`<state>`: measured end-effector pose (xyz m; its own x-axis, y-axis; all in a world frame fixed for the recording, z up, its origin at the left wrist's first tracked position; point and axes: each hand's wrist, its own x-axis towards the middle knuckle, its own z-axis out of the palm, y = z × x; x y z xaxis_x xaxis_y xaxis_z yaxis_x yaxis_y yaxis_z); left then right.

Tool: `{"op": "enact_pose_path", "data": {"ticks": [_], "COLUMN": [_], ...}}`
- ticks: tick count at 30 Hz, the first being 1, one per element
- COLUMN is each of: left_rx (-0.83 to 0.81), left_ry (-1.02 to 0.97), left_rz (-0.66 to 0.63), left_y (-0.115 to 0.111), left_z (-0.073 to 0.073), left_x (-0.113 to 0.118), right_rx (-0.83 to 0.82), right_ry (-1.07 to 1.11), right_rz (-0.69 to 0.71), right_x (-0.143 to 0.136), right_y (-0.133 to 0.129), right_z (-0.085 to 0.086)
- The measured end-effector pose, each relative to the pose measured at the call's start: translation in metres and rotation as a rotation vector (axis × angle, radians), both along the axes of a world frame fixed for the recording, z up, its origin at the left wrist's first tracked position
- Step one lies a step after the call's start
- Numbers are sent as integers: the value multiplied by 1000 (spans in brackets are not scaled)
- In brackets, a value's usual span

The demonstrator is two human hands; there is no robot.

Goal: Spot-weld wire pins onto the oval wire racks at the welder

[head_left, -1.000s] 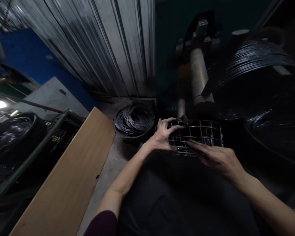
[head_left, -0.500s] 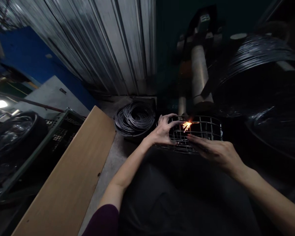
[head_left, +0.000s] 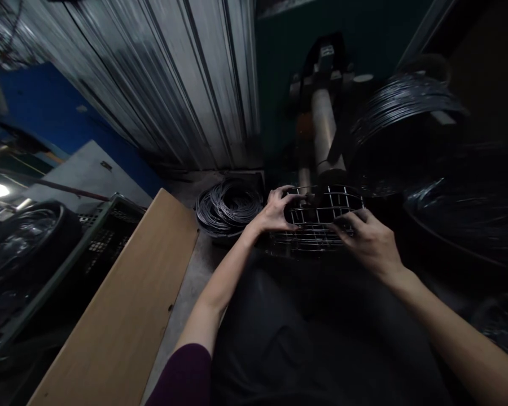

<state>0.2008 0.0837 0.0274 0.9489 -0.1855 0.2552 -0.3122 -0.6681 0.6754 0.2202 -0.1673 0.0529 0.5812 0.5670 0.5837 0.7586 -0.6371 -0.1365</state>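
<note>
A round basket of thin metal wire [head_left: 317, 216] sits above my dark-covered lap, its rim just below the arms of a machine that looks like a spot welder [head_left: 324, 127]. My left hand [head_left: 276, 211] grips the basket's left side, thumb and fingers spread around the wires. On the right, my right hand [head_left: 375, 242] is closed, its fingertips pinched together at the front wires. Whether it holds a separate wire is too dark to make out. The machine's lower end is partly hidden behind the basket's rim.
Coils of wire [head_left: 228, 204] lie on the floor left of the basket. A long wooden board [head_left: 110, 304] slants along the left, beside a green crate [head_left: 97, 242]. Larger wire coils [head_left: 410, 101] stand on the right. Corrugated metal sheeting [head_left: 169, 79] rises behind.
Bright sparks at the basket's rim have gone. My right hand has risen and its fingers have curled in. The basket has turned or tilted slightly, and the view has shifted a little.
</note>
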Motion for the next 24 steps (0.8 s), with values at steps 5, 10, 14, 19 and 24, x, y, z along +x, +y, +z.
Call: {"op": "enact_pose_path", "data": {"ticks": [5, 10, 14, 19, 24], "left_rx": [14, 0, 1, 22, 16], "left_ry": [-17, -46, -35, -28, -17], "left_rz": [-5, -20, -14, 13, -1], "left_y": [5, 5, 8, 16, 20], "left_z": [-4, -6, -5, -1, 2], "left_x": [10, 13, 19, 35, 43], "right_rx": [-19, 24, 37, 41, 34], "right_ry": [105, 189, 224, 214, 250], "right_rz": [-79, -71, -76, -122, -157], "right_x": [9, 11, 18, 36, 40], "right_y": [3, 4, 7, 17, 24], "right_z": [0, 5, 7, 2, 7]}}
